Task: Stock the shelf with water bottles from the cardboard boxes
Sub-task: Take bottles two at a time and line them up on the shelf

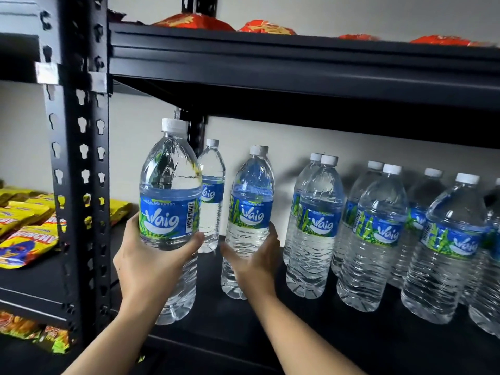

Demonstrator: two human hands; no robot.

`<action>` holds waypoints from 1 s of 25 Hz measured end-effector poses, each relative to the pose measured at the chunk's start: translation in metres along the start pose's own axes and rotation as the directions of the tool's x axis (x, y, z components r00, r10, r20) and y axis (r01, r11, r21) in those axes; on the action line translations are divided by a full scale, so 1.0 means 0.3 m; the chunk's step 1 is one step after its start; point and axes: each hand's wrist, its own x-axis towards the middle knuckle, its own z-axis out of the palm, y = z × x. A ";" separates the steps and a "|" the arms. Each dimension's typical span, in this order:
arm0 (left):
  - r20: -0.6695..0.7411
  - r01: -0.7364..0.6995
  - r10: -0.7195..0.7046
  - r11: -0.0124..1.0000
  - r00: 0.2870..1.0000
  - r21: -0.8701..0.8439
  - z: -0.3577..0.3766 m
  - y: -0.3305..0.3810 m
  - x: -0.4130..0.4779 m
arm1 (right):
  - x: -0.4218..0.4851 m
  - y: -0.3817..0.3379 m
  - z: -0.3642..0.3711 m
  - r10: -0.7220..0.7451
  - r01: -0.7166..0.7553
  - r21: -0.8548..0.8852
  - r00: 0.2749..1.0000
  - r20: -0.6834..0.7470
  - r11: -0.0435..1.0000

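Observation:
My left hand point(146, 263) grips a clear water bottle point(170, 201) with a blue label and white cap, held upright just in front of the black shelf point(311, 336). My right hand point(257, 262) wraps the lower body of a second, identical bottle point(250, 209), which stands on or just above the shelf board. Behind and between them a third bottle point(212, 193) stands at the back. To the right, several more bottles point(378, 234) stand in rows two deep. No cardboard box is in view.
A black perforated upright post point(78, 158) stands left of my left hand. The shelf above point(297, 60) hangs low over the bottle caps and carries red snack bags point(194, 23). Yellow snack packets point(24, 228) lie on the neighbouring shelf at left.

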 end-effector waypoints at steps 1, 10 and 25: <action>0.002 0.001 -0.001 1.000 1.000 0.005 0.002 -0.002 0.001 | -0.014 0.022 -0.005 0.021 -0.020 -0.019 0.997 0.072 1.000; 0.023 -0.015 0.014 1.000 1.000 0.018 0.030 -0.006 -0.013 | 0.007 0.142 0.076 0.307 -0.315 0.053 0.944 0.119 0.948; 0.039 -0.050 0.051 0.999 0.998 -0.003 0.030 -0.014 -0.005 | 0.073 0.160 0.083 0.331 -0.333 -0.012 0.934 0.133 0.943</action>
